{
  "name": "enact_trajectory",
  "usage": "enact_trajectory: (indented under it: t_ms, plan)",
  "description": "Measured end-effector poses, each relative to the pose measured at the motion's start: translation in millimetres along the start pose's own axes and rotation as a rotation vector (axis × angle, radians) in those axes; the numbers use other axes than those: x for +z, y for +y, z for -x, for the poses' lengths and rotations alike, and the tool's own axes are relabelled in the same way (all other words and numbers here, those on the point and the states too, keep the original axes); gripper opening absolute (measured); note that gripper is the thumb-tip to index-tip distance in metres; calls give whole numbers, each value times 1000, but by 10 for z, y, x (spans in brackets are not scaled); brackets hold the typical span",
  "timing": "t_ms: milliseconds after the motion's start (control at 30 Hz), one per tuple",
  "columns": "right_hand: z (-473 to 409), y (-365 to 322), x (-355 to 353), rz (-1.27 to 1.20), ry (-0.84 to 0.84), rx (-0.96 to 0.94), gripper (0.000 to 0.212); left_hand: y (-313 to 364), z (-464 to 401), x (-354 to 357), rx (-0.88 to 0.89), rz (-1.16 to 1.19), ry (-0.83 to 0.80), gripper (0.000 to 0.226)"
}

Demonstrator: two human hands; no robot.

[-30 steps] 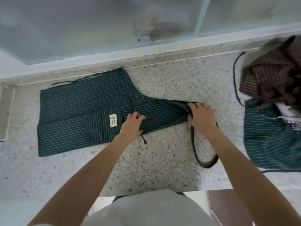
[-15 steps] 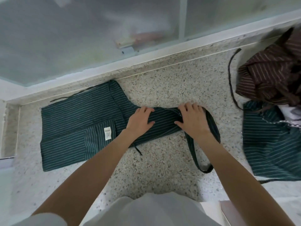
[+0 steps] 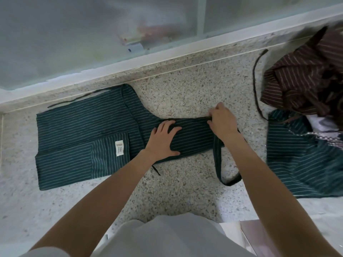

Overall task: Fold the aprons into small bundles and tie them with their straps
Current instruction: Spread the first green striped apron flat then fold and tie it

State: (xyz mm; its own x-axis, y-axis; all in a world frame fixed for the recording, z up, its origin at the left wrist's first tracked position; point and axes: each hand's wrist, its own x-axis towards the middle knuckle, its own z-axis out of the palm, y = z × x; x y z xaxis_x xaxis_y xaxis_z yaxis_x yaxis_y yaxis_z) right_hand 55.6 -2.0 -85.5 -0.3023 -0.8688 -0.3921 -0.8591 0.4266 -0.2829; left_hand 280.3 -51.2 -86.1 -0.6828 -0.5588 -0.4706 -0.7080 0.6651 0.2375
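Observation:
A dark green striped apron lies folded lengthwise on the speckled stone counter, its pocket with a white label at the left. My left hand presses flat on the narrow bib part. My right hand is at the bib's right end with curled fingers gripping the top edge of the cloth. The neck strap loops down toward me from that end. A thin waist strap trails off at the apron's far left corner.
A heap of more aprons sits at the right: a brown striped one on top, another green striped one spread below it, with a brown strap trailing left. A frosted window with a white sill runs behind the counter.
My right hand has moved up from lying flat on the bib's end and now curls on its top edge. My left hand stays pressed on the bib. The camera view shifted slightly.

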Motion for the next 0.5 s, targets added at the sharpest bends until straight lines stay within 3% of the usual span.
enact_trajectory:
  t_ms: [133, 233, 367, 500]
  plan:
    - [194, 224, -1, -146, 82, -25, 34, -54, 48, 45, 24, 58, 20, 86]
    - [383, 348, -16, -310, 101, -96, 40, -143, 140, 52, 2, 88, 205, 65]
    - [508, 337, 57, -56, 307, -279, 37, -328, 335, 55, -334, 134, 492, 52]
    - [426, 24, 102, 66, 259, -421, 41, -540, 437, 17, -632, 340, 353, 64]
